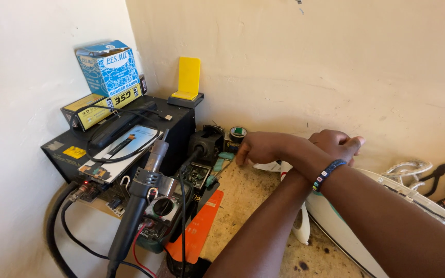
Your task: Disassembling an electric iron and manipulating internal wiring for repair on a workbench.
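My arms are crossed over a white plastic appliance body (336, 221) that lies on the bench. My right hand (257, 148), with a beaded bracelet (328, 175) on its wrist, reaches left. Its fingers curl down at the white body's far tip, beside a teal-handled tool (221, 160) and a roll of green tape (238, 133). What it grips, if anything, is hidden. My left hand (338, 144) comes from under the right arm and is closed in a loose fist near the wall, with nothing visible in it.
On the left stands a black station box (181, 128) with a blue carton (108, 66), a yellow stand (188, 78) and a phone screen part (124, 146) on top. A hot-air handpiece (137, 201), a multimeter (163, 211) and an orange mat (202, 226) lie in front. Pliers and cords (428, 172) are at right.
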